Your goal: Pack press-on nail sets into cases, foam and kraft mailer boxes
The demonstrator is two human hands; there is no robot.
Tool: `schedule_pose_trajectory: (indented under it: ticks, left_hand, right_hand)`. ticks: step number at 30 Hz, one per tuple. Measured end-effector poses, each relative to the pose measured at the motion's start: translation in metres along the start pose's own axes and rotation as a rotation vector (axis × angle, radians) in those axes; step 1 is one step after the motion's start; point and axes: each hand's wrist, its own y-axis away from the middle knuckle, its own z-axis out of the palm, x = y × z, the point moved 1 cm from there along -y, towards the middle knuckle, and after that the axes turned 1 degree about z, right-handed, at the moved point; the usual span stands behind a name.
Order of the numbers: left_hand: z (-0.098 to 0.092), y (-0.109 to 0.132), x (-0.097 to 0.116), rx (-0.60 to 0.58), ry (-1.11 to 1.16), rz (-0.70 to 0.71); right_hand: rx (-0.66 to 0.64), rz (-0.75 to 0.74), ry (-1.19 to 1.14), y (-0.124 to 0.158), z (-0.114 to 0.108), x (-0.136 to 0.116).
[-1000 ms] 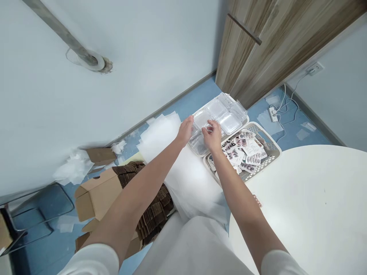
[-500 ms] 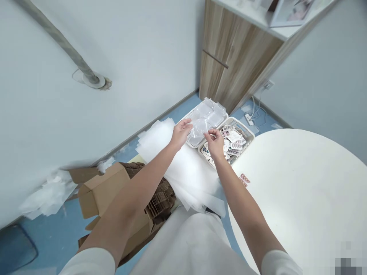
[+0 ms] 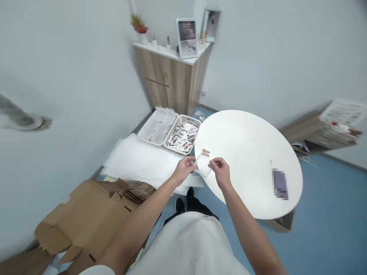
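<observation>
Between my two hands is a small square clear plastic bag (image 3: 203,165), stretched over the edge of the round white table. My left hand (image 3: 185,170) pinches its left side. My right hand (image 3: 220,171) pinches its right side between thumb and fingers. Just beyond the bag, a set of pinkish press-on nails (image 3: 205,152) lies on the table. Farther off, a white basket (image 3: 165,144) of cards carrying small nail-like pieces (image 3: 183,135) stands beside a white tray (image 3: 140,133) with stacked clear plastic packets (image 3: 162,126).
The round white table (image 3: 243,145) fills the right side, with a blurred-out purple item (image 3: 280,184) on it. White foam sheets (image 3: 137,156) lie at left, near an opened cardboard box (image 3: 91,210). A wood-grain cabinet (image 3: 166,76) fills the corner.
My hands have moved from over the tray and basket to the table's edge, with the bag still between them. My view has turned right, bringing in more of the table.
</observation>
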Motion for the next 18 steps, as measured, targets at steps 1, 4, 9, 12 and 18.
schedule_pose_trajectory:
  ticks: [1, 4, 9, 12, 18]
  left_hand:
    - [0.015, 0.005, -0.009, -0.077, -0.015, -0.034]
    - [0.056, 0.015, -0.032, -0.26, -0.087, -0.088]
    - [0.109, 0.013, -0.053, -0.317, -0.212, -0.109]
    - [0.137, 0.004, -0.059, -0.362, -0.239, -0.129]
    - [0.189, -0.012, -0.079, -0.335, -0.149, -0.242]
  right_hand:
    - [0.052, -0.017, 0.007, 0.007, -0.016, 0.0]
    - [0.195, -0.034, 0.02, 0.025, -0.059, 0.006]
    - [0.297, 0.0, 0.012, 0.044, -0.113, 0.02]
    - [0.298, 0.022, -0.011, 0.047, -0.144, 0.026]
    - [0.23, 0.145, -0.214, 0.048, -0.204, 0.047]
